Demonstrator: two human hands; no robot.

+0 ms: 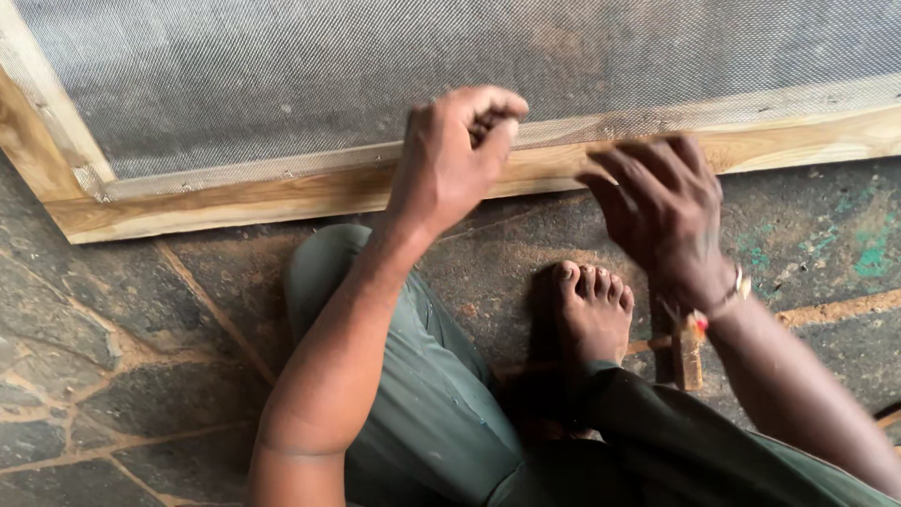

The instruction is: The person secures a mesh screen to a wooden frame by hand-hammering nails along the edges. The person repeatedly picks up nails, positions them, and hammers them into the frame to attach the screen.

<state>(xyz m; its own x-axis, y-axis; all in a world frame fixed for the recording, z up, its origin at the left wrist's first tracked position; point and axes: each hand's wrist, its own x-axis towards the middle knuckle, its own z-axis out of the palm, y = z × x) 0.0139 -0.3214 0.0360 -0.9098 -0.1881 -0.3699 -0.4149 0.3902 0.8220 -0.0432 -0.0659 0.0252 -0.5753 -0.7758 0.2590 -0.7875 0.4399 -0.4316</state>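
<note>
A wooden frame (216,202) covered with grey wire mesh (282,75) lies on the stone floor in front of me. My left hand (455,155) rests on the frame's near rail, its fingers curled tight at the mesh edge; whether it pinches something small I cannot tell. My right hand (662,207) hovers over the same rail further right, fingers bent and spread, touching the wood. A bracelet sits on that wrist.
My bare foot (591,310) and green trouser legs (422,394) are on the dark stone floor (113,357). A hammer with a wooden handle (688,352) lies on the floor beside the foot, under my right wrist.
</note>
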